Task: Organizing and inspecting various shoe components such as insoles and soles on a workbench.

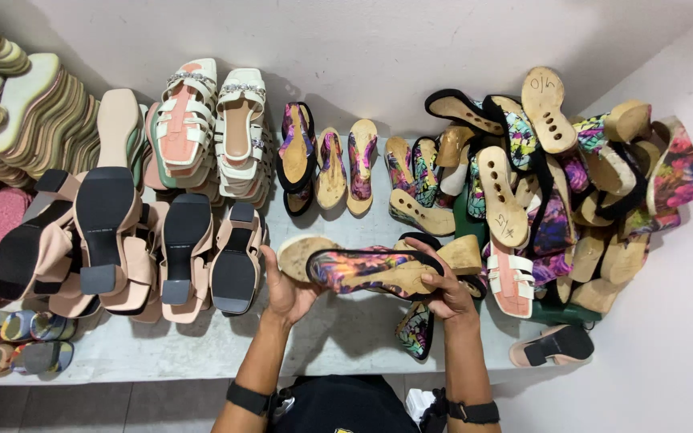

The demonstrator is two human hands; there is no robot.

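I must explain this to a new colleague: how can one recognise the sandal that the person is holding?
Look at the grey table, front middle. Both hands, left hand and right hand, hold a floral sandal sideways above it. Unlike its neighbours, it rests on nothing.

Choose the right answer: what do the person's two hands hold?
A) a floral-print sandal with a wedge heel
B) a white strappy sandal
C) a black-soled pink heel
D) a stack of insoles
A: the left hand and right hand grip the ends of the floral sandal.
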